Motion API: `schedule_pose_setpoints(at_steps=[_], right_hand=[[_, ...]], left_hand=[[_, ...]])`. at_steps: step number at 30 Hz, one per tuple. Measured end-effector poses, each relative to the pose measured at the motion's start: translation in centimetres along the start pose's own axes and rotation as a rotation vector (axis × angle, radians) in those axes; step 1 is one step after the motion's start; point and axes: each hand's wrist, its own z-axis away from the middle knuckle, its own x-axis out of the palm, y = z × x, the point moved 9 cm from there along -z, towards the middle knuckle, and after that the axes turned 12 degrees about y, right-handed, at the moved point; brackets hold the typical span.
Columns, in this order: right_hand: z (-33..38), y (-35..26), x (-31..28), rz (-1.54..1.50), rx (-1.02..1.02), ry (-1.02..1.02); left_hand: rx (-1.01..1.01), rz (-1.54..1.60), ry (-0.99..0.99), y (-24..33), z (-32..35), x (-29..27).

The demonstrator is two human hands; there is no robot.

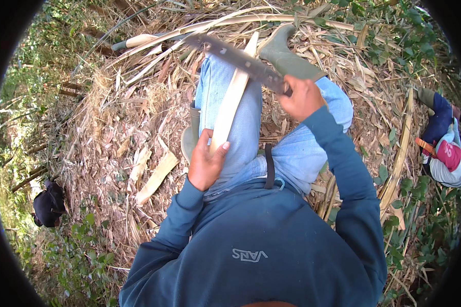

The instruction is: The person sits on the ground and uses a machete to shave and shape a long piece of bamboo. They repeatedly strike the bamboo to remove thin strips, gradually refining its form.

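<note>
A long, flat strip of pale wood (230, 108) lies slanting over my left thigh, its tapered end pointing away from me. My left hand (208, 161) is closed round its near end, with the thumb on top. In my right hand (302, 98) I grip the handle of a machete (230, 55). Its dark blade, smeared by motion, passes across the strip near the far end, out toward the left. Whether the edge touches the wood, I cannot tell. The machete's handle is mostly hidden by my fingers.
Pale offcuts (158, 177) lie on the ground left of my legs. Long split stalks (251, 18) curve beyond my boots, and another stalk (400, 148) lies at the right. One person (445, 140) is at the far right, another (49, 203) at the far left. Dry leaf litter covers the ground.
</note>
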Motion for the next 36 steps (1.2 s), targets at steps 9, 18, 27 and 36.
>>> schedule_pose_setpoints(at_steps=[9, 18, 27, 36], right_hand=[[4.3, -4.3, 1.3, -0.019, -0.348, -0.022], [5.6, -4.7, 1.2, 0.010, -0.336, 0.002], [6.3, -5.0, 1.5, 0.005, -0.318, -0.087], [2.6, -1.3, 0.5, -0.060, -0.012, -0.005]], left_hand=[[-0.317, 0.386, -0.210, -0.3, -0.1, 0.7], [-0.374, 0.422, -0.232, -2.4, 0.5, 0.9], [-0.378, 0.428, -0.242, -2.0, 0.8, 1.0], [-0.349, 0.461, -0.269, -1.8, 0.5, 1.0]])
